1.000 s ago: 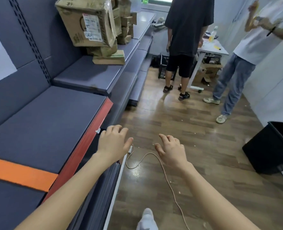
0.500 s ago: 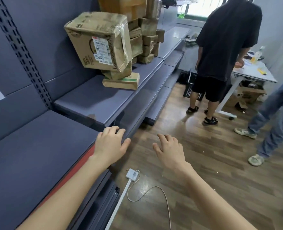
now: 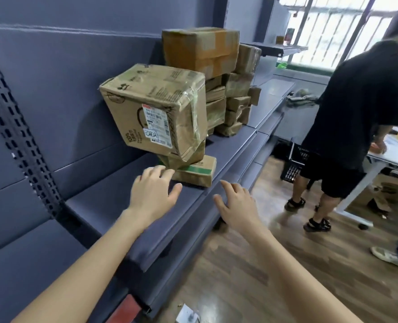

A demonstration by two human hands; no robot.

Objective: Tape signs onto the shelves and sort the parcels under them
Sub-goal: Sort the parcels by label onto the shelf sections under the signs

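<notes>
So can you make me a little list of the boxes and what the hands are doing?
left hand: open, fingertips close to the green-striped parcel
right hand: open, empty, above the shelf edge
large labelled parcel: tilted, perched on a small brown parcel
parcel stack: behind it, further along the shelf
person in black: standing by a white table

Bare grey shelf [image 3: 109,203] is lying open at nine o'clock of the left hand [image 3: 153,192], as far as the perforated upright [image 3: 19,141]. At twelve o'clock a flat green-striped parcel [image 3: 197,174] is blocking the way, with a large taped box [image 3: 153,108] overhanging it. At one o'clock stacked small parcels [image 3: 236,101] are filling the shelf. At three o'clock, across open wooden floor [image 3: 251,276], a person in black [image 3: 356,101] is standing.
</notes>
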